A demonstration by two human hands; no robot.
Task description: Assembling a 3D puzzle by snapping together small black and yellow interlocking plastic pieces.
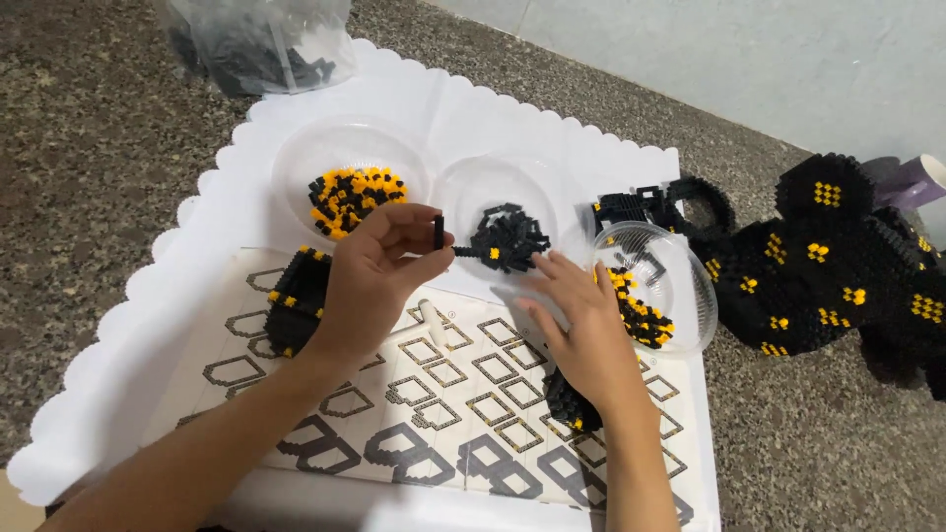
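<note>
Black brick [439, 232] stands upright, pinched in my left hand [379, 271] just left of the middle dish [463, 192]; my right hand [581, 315], open, fingers the dish's black pieces [507, 236].

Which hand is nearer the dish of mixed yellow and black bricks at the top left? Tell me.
Left. The left hand sits just below the dish, pinching a small black brick. The right hand lies farther right, fingertips by the middle dish.

Clear bag of black bricks [258, 44] — top cut off; purple cup [912, 182] — half hidden behind black model [838, 266].
</note>
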